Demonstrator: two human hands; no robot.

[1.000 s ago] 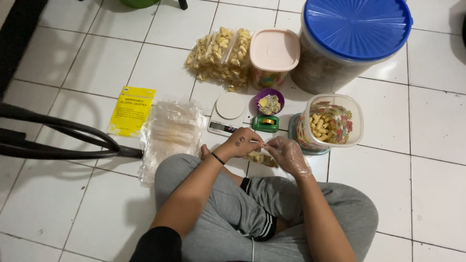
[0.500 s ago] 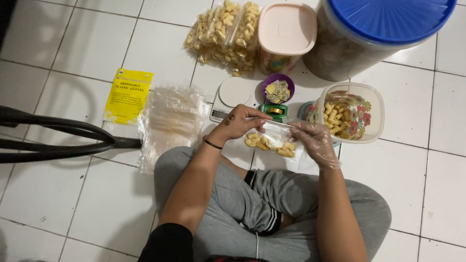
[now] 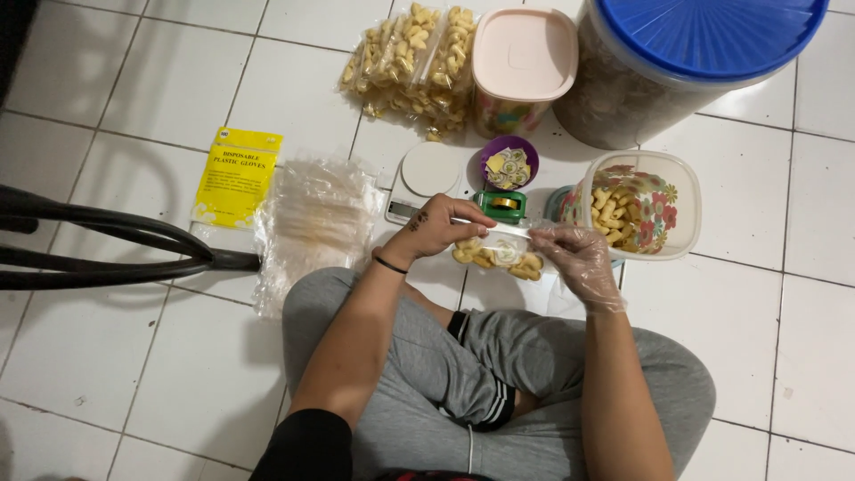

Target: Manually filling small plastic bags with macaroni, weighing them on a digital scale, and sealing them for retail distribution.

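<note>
Between the person's two hands, just above the crossed legs in grey trousers (image 3: 463, 374), a small clear bag of pale snack pieces (image 3: 499, 256) is held over the white tiled floor (image 3: 116, 356). The bare left hand (image 3: 434, 227), with a dark band at the wrist, pinches the bag's top left edge with fingers pressed together; the right hand (image 3: 576, 256), in a thin clear plastic glove, pinches the right end the same way, so the bag stretches between both grips. Just beyond the bag stand one green tape dispenser (image 3: 500, 204), one purple bowl (image 3: 508, 163) holding small round stickers, and one white kitchen scale (image 3: 426, 178). To the right, one open flower-printed tub (image 3: 643, 203) holds loose snack pieces. Farther off are one pink-lidded container (image 3: 520, 67), one big blue-lidded jar (image 3: 686, 62) and a heap of filled snack bags (image 3: 414, 58). One stack of empty clear bags (image 3: 312, 223) and one yellow glove packet (image 3: 236, 176) lie to the left.
</note>
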